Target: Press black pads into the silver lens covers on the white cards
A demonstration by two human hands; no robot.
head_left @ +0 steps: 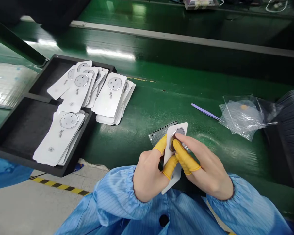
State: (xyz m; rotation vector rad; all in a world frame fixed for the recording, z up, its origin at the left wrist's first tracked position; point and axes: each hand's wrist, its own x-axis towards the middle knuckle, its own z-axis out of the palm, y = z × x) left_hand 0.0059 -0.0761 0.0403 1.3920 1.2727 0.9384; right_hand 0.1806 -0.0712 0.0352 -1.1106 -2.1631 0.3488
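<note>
A white phone back cover (168,153) with a silver octagonal camera ring is held tilted in front of my body. My left hand (150,171) grips it by the edges, with yellow finger cots on the thumb and a finger. On the ring, the fingers of my right hand (201,161) are pressed together, also in yellow cots except for the bare index finger. Whether a small part is between them is hidden. Just behind the cover lies a clear sheet (159,133) with a row of small black dots, partly covered by my hands.
At the left, a black tray (12,148) carries piles of white back covers (57,140), some overhanging its right side. Purple tweezers (205,112) lie beside clear plastic bags (245,114) on the green bench. Dark stacked sheets (292,130) stand at the right edge.
</note>
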